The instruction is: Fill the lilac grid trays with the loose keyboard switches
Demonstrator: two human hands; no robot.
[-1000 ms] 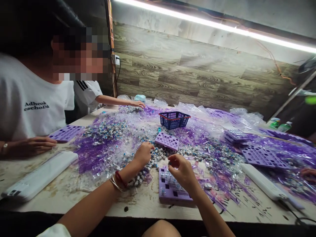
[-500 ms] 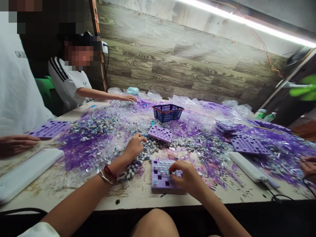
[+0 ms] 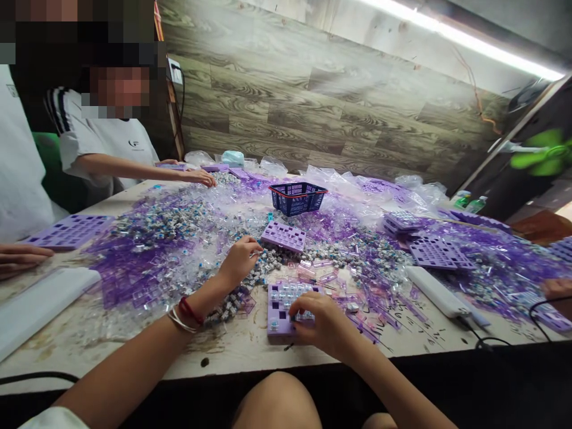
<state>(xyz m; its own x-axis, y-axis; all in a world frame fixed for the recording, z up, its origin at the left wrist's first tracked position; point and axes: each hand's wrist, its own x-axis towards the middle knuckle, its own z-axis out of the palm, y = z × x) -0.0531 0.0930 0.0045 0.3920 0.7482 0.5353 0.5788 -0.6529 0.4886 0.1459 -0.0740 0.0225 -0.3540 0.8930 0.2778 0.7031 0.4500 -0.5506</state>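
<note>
Strip light [image 3: 465,40] above wood-grain wall [image 3: 286,101], green fan [image 3: 547,154] at right, two bottles [image 3: 476,205] to its lower left

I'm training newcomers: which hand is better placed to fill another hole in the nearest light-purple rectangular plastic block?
Probably the right hand: it is right at that block, whereas the left hand is farther off, beside small white-and-grey parts.

An overhead tube light [image 3: 465,36] glares, paling the wood-grain wall [image 3: 286,89].
</note>
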